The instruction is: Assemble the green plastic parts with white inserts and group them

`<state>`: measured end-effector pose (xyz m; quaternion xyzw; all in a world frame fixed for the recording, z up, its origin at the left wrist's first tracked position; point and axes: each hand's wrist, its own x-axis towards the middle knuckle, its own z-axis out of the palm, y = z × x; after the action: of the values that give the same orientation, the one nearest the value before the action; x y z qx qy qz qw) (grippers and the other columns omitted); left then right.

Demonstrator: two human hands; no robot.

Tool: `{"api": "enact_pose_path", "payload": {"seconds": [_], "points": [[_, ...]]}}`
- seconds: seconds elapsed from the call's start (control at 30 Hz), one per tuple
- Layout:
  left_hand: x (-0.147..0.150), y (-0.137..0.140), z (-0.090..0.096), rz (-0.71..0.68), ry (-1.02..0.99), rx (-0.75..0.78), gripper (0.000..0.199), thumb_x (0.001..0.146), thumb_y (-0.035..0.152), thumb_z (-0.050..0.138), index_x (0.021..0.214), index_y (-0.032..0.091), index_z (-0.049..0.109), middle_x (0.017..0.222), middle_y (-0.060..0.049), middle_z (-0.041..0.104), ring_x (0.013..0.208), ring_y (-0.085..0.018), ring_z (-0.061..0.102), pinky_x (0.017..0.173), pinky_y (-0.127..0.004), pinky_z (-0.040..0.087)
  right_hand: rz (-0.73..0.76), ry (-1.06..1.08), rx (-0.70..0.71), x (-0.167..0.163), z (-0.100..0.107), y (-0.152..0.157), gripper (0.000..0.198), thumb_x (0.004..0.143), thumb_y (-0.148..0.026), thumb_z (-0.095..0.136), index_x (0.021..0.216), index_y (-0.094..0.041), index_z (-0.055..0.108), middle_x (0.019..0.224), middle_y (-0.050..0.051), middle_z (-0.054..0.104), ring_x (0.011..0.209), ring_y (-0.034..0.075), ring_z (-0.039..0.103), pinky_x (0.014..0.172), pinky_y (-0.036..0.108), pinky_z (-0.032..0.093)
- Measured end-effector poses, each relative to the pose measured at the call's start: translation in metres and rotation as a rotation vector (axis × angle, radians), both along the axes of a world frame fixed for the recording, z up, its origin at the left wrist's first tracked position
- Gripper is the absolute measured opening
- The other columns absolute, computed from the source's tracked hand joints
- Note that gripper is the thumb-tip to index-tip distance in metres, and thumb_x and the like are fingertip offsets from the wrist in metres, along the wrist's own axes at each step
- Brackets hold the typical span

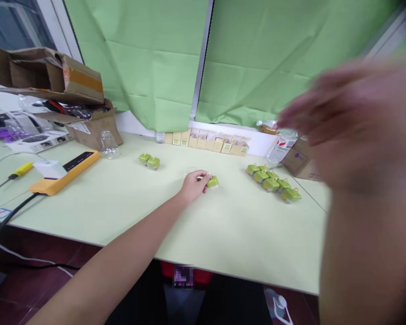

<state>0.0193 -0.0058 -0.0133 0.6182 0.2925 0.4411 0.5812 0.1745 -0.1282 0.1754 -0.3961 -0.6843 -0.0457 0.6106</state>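
Note:
My left hand [193, 187] pinches a small container with a green lid [213, 182], just above or on the middle of the pale table. Raised close to the camera on the right, my right hand [355, 117] is smeared by motion, so I cannot make out its fingers or anything in them. Several like containers with green lids and ring-shaped tops [270, 184] stand grouped to the right of my left hand. Two more green-lidded containers [149, 161] stand together toward the back left.
Several small tan boxes [206, 141] line the table's back edge. A yellow power strip [66, 174], a yellow screwdriver [18, 171] and a clear bottle [108, 145] lie or stand left. Cardboard boxes [84, 83] are stacked behind them. A labelled plastic bottle [281, 146] is back right.

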Motion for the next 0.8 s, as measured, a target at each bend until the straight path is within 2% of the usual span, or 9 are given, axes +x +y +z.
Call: {"api": "enact_pose_path", "payload": {"seconds": [0.07, 0.13, 0.23, 0.3, 0.4, 0.53, 0.6, 0.67, 0.8], "points": [[0.003, -0.002, -0.002, 0.0, 0.022, 0.038, 0.026, 0.085, 0.039, 0.064, 0.085, 0.014, 0.069, 0.067, -0.001, 0.062, 0.046, -0.008, 0.052, 0.044, -0.02, 0.045, -0.121, -0.065, -0.069, -0.011, -0.033, 0.02, 0.019, 0.093, -0.038, 0.059, 0.094, -0.021, 0.068, 0.09, 0.005, 0.067, 0.079, 0.017, 0.062, 0.076, 0.036, 0.052], [0.007, -0.002, -0.005, 0.018, 0.039, 0.069, 0.026, 0.086, 0.04, 0.063, 0.085, 0.015, 0.069, 0.066, -0.001, 0.062, 0.046, -0.008, 0.053, 0.045, -0.02, 0.044, -0.223, -0.13, -0.19, -0.018, -0.082, 0.041, 0.02, 0.091, -0.038, 0.058, 0.086, -0.023, 0.069, 0.081, 0.005, 0.067, 0.072, 0.019, 0.06, 0.073, 0.037, 0.05], [0.015, 0.003, -0.008, 0.009, 0.031, 0.093, 0.023, 0.086, 0.037, 0.062, 0.087, 0.015, 0.068, 0.068, -0.001, 0.063, 0.047, -0.009, 0.054, 0.046, -0.021, 0.045, -0.233, -0.121, -0.368, -0.019, -0.149, 0.062, 0.023, 0.092, -0.039, 0.052, 0.096, -0.023, 0.069, 0.095, 0.009, 0.067, 0.08, 0.021, 0.062, 0.076, 0.037, 0.051], [0.019, 0.008, -0.009, -0.026, 0.036, 0.101, 0.021, 0.085, 0.035, 0.062, 0.089, 0.015, 0.069, 0.071, -0.001, 0.065, 0.048, -0.009, 0.055, 0.047, -0.021, 0.045, -0.201, -0.113, -0.439, -0.013, -0.172, 0.068, 0.024, 0.092, -0.039, 0.05, 0.097, -0.023, 0.068, 0.098, 0.009, 0.067, 0.09, 0.023, 0.062, 0.081, 0.037, 0.051], [0.023, 0.014, -0.007, -0.052, 0.042, 0.082, 0.02, 0.084, 0.034, 0.064, 0.088, 0.015, 0.069, 0.068, 0.0, 0.064, 0.047, -0.009, 0.054, 0.047, -0.022, 0.045, -0.133, 0.028, -0.555, -0.003, -0.178, 0.071, 0.025, 0.09, -0.041, 0.053, 0.096, -0.023, 0.068, 0.101, 0.008, 0.068, 0.091, 0.022, 0.063, 0.084, 0.037, 0.051], [0.02, 0.016, -0.003, -0.021, -0.008, 0.005, 0.024, 0.082, 0.036, 0.069, 0.09, 0.014, 0.068, 0.071, -0.001, 0.064, 0.048, -0.009, 0.055, 0.048, -0.022, 0.048, 0.093, 0.291, -0.766, 0.002, -0.168, 0.073, 0.03, 0.081, -0.046, 0.065, 0.098, -0.021, 0.067, 0.091, 0.004, 0.07, 0.08, 0.019, 0.065, 0.077, 0.035, 0.053], [0.016, 0.014, 0.0, -0.025, -0.015, -0.009, 0.027, 0.081, 0.038, 0.07, 0.09, 0.013, 0.068, 0.072, -0.002, 0.065, 0.048, -0.009, 0.055, 0.047, -0.022, 0.048, 0.162, 0.343, -0.796, 0.0, -0.166, 0.073, 0.032, 0.077, -0.045, 0.071, 0.098, -0.021, 0.067, 0.086, 0.003, 0.069, 0.077, 0.018, 0.065, 0.076, 0.035, 0.053], [0.012, 0.013, 0.004, -0.048, -0.023, -0.01, 0.029, 0.081, 0.04, 0.07, 0.09, 0.012, 0.068, 0.07, -0.002, 0.064, 0.046, -0.008, 0.054, 0.046, -0.022, 0.047, 0.204, 0.39, -0.808, -0.003, -0.164, 0.07, 0.033, 0.073, -0.042, 0.075, 0.098, -0.021, 0.066, 0.09, 0.003, 0.07, 0.079, 0.018, 0.065, 0.077, 0.034, 0.053], [0.005, 0.015, 0.011, -0.13, 0.0, -0.033, 0.029, 0.078, 0.039, 0.073, 0.088, 0.012, 0.07, 0.062, 0.0, 0.061, 0.045, -0.008, 0.051, 0.044, -0.021, 0.045, 0.364, 0.639, -0.953, -0.009, -0.16, 0.065, 0.026, 0.075, -0.037, 0.072, 0.095, -0.022, 0.065, 0.087, 0.003, 0.071, 0.083, 0.02, 0.067, 0.081, 0.036, 0.053]]}}
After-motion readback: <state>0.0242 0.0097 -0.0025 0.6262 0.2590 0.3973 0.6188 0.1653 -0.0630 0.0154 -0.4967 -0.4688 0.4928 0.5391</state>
